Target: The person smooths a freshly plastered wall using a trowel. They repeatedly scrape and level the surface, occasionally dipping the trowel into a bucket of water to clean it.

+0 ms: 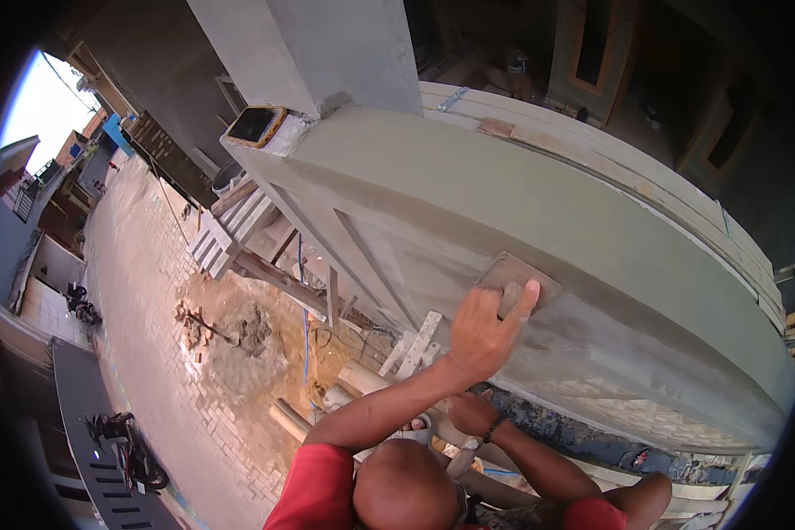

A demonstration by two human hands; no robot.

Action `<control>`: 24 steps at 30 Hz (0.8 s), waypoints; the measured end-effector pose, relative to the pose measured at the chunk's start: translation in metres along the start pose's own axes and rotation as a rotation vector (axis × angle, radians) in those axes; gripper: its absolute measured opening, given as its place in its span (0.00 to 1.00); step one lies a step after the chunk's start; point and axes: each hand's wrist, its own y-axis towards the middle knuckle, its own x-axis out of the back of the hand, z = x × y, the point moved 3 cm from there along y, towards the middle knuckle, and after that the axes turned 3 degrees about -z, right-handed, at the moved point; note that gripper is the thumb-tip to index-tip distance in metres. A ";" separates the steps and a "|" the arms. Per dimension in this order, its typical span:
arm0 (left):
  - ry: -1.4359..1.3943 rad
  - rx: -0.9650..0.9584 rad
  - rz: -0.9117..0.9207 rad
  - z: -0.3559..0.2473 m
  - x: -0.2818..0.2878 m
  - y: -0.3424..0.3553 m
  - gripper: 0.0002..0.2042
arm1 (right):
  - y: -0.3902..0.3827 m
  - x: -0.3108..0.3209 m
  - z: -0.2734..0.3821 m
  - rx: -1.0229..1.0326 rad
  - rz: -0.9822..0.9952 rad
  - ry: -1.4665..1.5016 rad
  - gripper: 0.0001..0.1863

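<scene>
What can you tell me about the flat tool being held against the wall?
The flat tool is a four-cornered, grey-brown plate, apparently wood smeared with plaster, with a blocky handle on its back. It rests against the grey wall, close to the upper edge. The left grip holds the handle, thumb extended. The face against the wall is hidden.

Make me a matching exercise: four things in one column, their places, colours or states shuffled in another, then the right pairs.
Things
1. Float
2. Phone
3. Sleeves
4. Heap

Places, colours or states
A. Red
B. On the wall end, beside the pillar
C. Grey, on the ground
D. Held in the left hand

Pairs: 1-D, 2-B, 3-A, 4-C
</scene>
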 end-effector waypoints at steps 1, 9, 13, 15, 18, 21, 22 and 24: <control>-0.077 -0.013 0.049 -0.001 -0.003 -0.017 0.32 | 0.002 -0.012 -0.016 0.019 -0.024 -0.003 0.17; -1.190 0.849 0.252 0.032 0.067 -0.089 0.26 | 0.013 0.000 -0.042 -0.124 0.114 0.839 0.17; -1.383 0.879 0.384 0.050 0.080 -0.105 0.24 | 0.025 0.029 -0.006 -0.195 0.173 1.692 0.22; -1.383 0.793 0.333 0.055 0.090 -0.101 0.23 | 0.025 0.043 0.018 -0.150 0.250 1.785 0.25; -1.584 0.892 0.265 0.067 0.091 -0.121 0.25 | 0.022 0.060 0.047 -0.006 0.161 1.718 0.29; -1.533 0.896 0.284 0.077 0.078 -0.134 0.28 | 0.012 0.093 0.073 0.136 0.177 1.744 0.33; -1.585 0.897 0.154 0.078 0.075 -0.126 0.30 | 0.007 0.108 0.084 0.181 0.194 1.766 0.34; -1.679 0.894 -0.121 0.078 0.077 -0.084 0.32 | -0.007 0.144 0.108 0.291 0.123 1.676 0.37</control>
